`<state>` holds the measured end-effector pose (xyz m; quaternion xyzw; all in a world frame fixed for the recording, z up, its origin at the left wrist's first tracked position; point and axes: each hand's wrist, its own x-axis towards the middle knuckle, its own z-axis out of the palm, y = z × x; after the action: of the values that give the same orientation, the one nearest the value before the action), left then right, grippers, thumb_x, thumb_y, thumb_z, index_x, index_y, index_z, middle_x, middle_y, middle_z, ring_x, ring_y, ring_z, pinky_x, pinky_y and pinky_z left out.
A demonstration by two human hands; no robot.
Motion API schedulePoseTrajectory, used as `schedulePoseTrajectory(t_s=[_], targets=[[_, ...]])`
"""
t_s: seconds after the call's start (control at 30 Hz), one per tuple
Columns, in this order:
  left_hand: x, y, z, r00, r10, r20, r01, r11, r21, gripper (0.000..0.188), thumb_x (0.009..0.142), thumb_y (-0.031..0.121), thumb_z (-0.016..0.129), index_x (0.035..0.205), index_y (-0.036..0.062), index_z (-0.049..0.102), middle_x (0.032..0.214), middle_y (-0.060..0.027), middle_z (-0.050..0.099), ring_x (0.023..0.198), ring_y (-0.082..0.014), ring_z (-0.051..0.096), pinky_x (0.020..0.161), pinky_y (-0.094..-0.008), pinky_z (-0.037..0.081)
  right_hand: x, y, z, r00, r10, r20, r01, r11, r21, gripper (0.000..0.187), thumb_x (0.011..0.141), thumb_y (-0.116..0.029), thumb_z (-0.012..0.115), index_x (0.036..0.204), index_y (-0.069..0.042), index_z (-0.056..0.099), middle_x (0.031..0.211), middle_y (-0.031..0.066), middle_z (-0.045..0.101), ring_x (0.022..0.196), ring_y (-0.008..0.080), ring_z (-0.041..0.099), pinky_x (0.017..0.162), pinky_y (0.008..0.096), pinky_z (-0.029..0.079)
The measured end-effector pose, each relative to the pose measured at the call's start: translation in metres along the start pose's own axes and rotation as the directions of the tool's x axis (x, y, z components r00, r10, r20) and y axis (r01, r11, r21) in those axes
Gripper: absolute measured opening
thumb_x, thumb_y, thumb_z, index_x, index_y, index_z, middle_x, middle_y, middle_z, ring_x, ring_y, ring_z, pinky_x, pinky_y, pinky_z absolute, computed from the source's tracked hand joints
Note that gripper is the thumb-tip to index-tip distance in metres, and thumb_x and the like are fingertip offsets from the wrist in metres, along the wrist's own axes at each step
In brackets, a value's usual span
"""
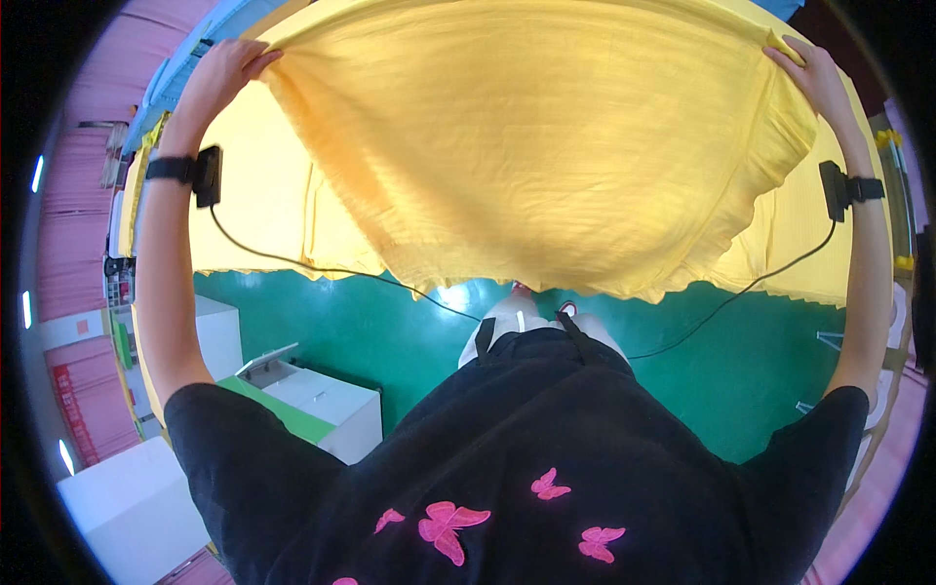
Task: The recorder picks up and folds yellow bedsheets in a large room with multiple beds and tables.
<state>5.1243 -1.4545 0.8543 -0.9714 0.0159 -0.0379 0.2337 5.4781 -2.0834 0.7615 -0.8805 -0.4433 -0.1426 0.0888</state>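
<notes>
Both my arms reach up and outward, spreading a large yellow cloth with a ruffled lower edge. At the upper left, my left hand pinches one corner of it. My right hand grips the opposite corner at the upper right. Between the hands the cloth hangs in a wide sheet, its lower edge sagging toward my legs. More yellow fabric shows beneath and to both sides of the sheet; whether it is the same piece I cannot tell.
Below lies a green floor. White cabinets with a green top stand at the lower left, one flap raised. Thin black cables run from the devices strapped to my wrists. Pink curtains hang along the left side.
</notes>
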Motion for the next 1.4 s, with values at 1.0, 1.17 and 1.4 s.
schedulePoseTrajectory(t_s=[1.0, 1.17, 1.4], targets=[[-0.124, 0.071, 0.034, 1.0, 0.019, 0.007, -0.016, 0.938, -0.348, 0.027, 0.082, 0.003, 0.066, 0.108, 0.0074, 0.069, 0.096, -0.0108, 0.069, 0.081, -0.0301, 0.066, 0.071, -0.0376, 0.055, -0.181, -0.079, 0.048, 0.965, 0.254, 0.073, -0.258, 0.85, 0.46, 0.024, 0.093, 0.002, 0.055, 0.116, 0.003, 0.062, 0.112, 0.014, 0.064, 0.104, 0.0222, 0.062, 0.091, 0.0308, 0.048], [-0.141, 0.11, 0.042, 0.973, -0.17, -0.155, 0.094, 0.909, -0.407, 0.025, 0.087, 0.001, 0.063, 0.11, 0.0085, 0.071, 0.097, -0.0099, 0.071, 0.08, -0.0239, 0.072, 0.068, -0.032, 0.057, -0.215, -0.088, 0.079, 0.956, 0.256, 0.141, -0.292, 0.831, 0.473, 0.025, 0.092, 0.005, 0.055, 0.116, 0.003, 0.062, 0.109, 0.0138, 0.064, 0.104, 0.0225, 0.061, 0.09, 0.0303, 0.047], [-0.064, 0.07, 0.04, 0.782, -0.622, -0.031, 0.236, 0.342, -0.91, 0.029, 0.099, 0.013, 0.057, 0.117, -0.009, 0.063, 0.099, -0.0127, 0.071, 0.085, -0.0211, 0.072, 0.077, -0.0274, 0.059, -0.167, -0.021, 0.075, 0.897, 0.421, -0.132, -0.371, 0.882, 0.29, 0.035, 0.097, -0.022, 0.059, 0.124, -0.001, 0.063, 0.12, 0.0196, 0.066, 0.113, 0.0237, 0.063, 0.097, 0.033, 0.047]])
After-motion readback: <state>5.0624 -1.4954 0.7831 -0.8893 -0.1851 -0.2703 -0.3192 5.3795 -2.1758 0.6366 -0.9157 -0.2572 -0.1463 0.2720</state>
